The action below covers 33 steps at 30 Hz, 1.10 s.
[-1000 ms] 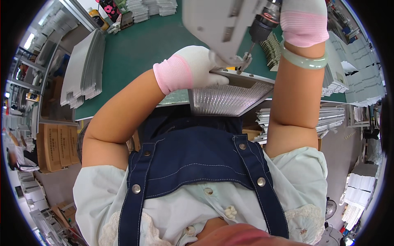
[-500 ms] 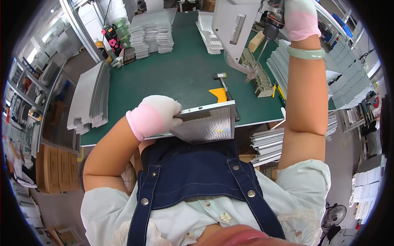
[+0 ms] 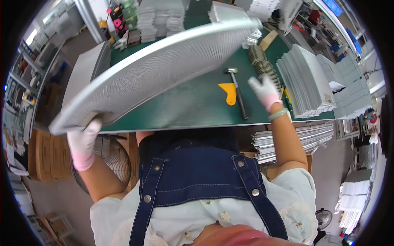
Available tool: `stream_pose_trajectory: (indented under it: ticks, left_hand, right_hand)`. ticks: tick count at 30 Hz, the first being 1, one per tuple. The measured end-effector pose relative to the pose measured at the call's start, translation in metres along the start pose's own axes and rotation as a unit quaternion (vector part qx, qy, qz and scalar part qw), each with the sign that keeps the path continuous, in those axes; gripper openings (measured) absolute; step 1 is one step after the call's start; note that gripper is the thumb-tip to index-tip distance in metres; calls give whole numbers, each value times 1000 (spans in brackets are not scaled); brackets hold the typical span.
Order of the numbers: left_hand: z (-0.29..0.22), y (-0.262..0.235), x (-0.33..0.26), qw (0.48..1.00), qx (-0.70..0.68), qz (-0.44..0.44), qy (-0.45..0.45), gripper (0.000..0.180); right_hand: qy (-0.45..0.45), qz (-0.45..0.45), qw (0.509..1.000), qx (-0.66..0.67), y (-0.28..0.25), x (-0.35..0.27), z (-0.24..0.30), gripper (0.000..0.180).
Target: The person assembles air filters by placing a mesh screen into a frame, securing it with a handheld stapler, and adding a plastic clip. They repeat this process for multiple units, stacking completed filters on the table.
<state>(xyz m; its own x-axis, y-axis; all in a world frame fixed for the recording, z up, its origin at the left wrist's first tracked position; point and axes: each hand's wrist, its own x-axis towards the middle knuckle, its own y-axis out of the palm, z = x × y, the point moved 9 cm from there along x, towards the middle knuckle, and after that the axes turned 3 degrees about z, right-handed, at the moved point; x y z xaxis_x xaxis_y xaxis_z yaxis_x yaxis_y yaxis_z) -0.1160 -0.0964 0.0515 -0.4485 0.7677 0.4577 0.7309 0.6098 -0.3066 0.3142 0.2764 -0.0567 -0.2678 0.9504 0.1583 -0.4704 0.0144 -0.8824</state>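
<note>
My left hand [image 3: 84, 141], in a white and pink glove, grips a corner of a silver framed mesh panel [image 3: 164, 67]. The panel is lifted and tilted above the bench, its far end reaching up to the right and hiding part of the tabletop. My right hand [image 3: 266, 91], gloved alike, is over the bench with fingers apart and nothing in it. It is beside a row of small beige metal pieces [image 3: 262, 61]. To its left lie a hammer [image 3: 238, 92] with a dark handle and a yellow scraper [image 3: 231, 95].
On the green bench [image 3: 184, 110], stacked silver panels [image 3: 301, 82] stand at right and more sheets [image 3: 84, 74] at left. A wooden block [image 3: 269, 40] lies behind the metal pieces. Metal strips [image 3: 295, 139] sit below the front edge; a floor fan [image 3: 108, 160] stands by my left arm.
The panel has risen from the bench's front edge and swung up and left in my left hand. My right hand has left the hanging drill and come down over the bench; the drill is out of sight.
</note>
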Motion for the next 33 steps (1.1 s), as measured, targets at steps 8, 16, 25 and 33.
stream_pose_trajectory:
  ticks: [8,16,25,33]
  left_hand:
    - [114,71,-2,997,24,-6,-75,27]
    - [143,71,-12,990,0,27,-136,30]
    - [126,68,-10,993,46,41,-105,28]
    - [22,178,-32,912,224,253,231,57]
  right_hand:
    - [124,274,923,239,100,-8,23,17]
    - [-156,77,980,-95,-7,65,149,40]
    - [-125,42,964,-229,-12,56,168,29]
    - [-33,140,972,-186,46,49,78,34]
